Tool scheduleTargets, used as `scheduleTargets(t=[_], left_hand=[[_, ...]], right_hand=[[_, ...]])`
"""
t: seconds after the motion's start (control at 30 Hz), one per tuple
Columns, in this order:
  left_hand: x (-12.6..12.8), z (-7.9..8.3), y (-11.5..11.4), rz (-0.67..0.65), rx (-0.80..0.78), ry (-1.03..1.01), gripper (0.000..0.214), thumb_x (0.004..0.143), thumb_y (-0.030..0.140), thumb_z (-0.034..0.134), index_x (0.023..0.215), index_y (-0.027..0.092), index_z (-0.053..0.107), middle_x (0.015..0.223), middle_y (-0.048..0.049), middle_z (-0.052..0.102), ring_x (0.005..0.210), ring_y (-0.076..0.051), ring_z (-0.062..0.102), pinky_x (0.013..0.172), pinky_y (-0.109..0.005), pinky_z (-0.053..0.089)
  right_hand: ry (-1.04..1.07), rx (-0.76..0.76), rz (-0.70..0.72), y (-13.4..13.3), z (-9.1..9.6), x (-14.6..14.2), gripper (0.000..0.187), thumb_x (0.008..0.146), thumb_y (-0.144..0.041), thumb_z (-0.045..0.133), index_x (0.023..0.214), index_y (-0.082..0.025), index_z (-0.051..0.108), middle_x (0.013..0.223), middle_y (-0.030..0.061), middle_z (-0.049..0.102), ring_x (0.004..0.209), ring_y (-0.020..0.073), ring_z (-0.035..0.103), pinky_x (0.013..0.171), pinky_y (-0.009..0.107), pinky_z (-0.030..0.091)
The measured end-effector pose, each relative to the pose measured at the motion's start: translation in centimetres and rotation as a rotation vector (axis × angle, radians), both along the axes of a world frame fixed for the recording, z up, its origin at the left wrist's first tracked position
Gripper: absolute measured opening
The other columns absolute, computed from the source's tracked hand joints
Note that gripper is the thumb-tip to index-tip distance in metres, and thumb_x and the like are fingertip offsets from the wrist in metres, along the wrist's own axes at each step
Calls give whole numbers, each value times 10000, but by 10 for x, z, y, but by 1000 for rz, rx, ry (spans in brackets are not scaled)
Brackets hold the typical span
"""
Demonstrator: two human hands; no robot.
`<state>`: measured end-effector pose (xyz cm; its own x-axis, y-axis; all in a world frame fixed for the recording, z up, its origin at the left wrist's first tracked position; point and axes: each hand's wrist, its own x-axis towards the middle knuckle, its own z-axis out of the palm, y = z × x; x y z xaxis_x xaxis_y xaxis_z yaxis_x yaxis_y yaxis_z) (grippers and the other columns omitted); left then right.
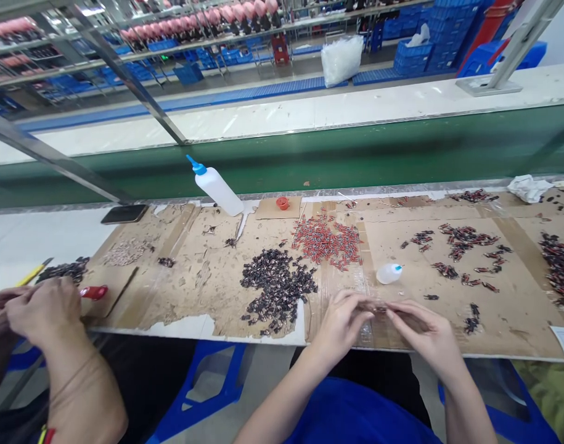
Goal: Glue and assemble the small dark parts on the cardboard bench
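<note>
My left hand (341,324) and my right hand (423,330) meet at the table's front edge, fingertips pinched together on a small dark part (378,306) between them. A pile of small dark parts (277,287) lies just left of my hands. A heap of red parts (325,240) sits behind it. A small white dropper bottle (389,273) lies on its side just beyond my fingers. All rest on a brown cardboard sheet (189,290).
A co-worker's hands (41,311) work at the left near a red tool (94,291). A tilted white squeeze bottle with a blue cap (216,187), a red cap (282,203) and a phone (124,214) lie further back. Assembled dark-red pieces (466,237) scatter right. A green conveyor (309,157) runs behind.
</note>
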<state>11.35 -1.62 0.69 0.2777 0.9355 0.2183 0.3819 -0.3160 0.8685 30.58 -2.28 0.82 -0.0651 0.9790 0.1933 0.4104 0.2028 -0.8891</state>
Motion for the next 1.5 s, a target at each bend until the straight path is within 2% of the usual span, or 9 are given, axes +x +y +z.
scheduleTargets(t=[0.17,0.23,0.43,0.63,0.73,0.93,1.13,1.3,1.5], left_hand=[[-45,-4,18,199,221,435,272,904,84,490,1038,253,655,1047,-44,718,1098,-230,573,1033,-502,321],[-67,0,25,120,254,580,342,892,34,462,1052,265,657,1081,-34,711,1132,-228,544,1044,-503,293],[-88,5,34,-95,261,775,328,873,31,504,1022,268,676,993,-23,701,1143,-231,500,1040,-485,293],[-77,-3,33,-108,249,730,226,902,106,524,959,252,686,932,-34,688,1071,-217,523,985,-456,329],[-75,-5,30,-117,226,692,248,909,104,510,1008,259,677,974,-38,688,1084,-209,517,976,-445,324],[-72,-10,24,-99,252,628,183,912,146,538,990,239,675,988,-48,693,1023,-203,547,889,-393,339],[-53,-10,22,-94,249,581,158,909,146,551,979,230,665,946,-33,690,964,-187,566,855,-372,349],[-34,-19,16,-6,230,479,163,916,182,547,1016,226,668,927,-42,695,920,-185,595,851,-370,380],[-33,-32,9,97,191,264,226,896,160,572,1112,202,627,985,-55,730,949,-193,642,846,-359,444]], right_hand=[[-225,198,-359,2,4,44,195,805,-418,651,829,-248,744,943,63,727,854,245,691,860,428,553],[-317,267,-470,6,5,48,241,797,-461,649,885,-254,738,1043,80,700,961,283,655,923,477,506],[-485,330,-396,34,-12,14,593,718,-659,637,1097,-204,676,1036,126,678,1049,333,549,927,525,441],[-384,264,-338,52,-27,-14,442,787,-610,593,953,-212,693,1046,126,691,1065,318,509,931,521,426],[-255,153,-329,47,-23,-16,447,784,-572,612,1019,-198,677,1072,130,691,1115,311,548,951,492,448],[178,-123,-239,27,-18,-18,459,723,-538,701,1014,-184,678,978,101,738,870,254,696,801,386,555],[297,-105,-279,19,-10,-14,444,722,-578,661,872,-167,740,769,61,739,642,221,671,514,291,525],[288,-49,-360,15,-4,-15,356,687,-455,722,918,-186,753,947,89,752,818,272,694,641,329,550],[377,-24,-442,15,-15,-21,320,622,-370,804,857,-167,722,834,87,743,696,219,676,614,305,530]])
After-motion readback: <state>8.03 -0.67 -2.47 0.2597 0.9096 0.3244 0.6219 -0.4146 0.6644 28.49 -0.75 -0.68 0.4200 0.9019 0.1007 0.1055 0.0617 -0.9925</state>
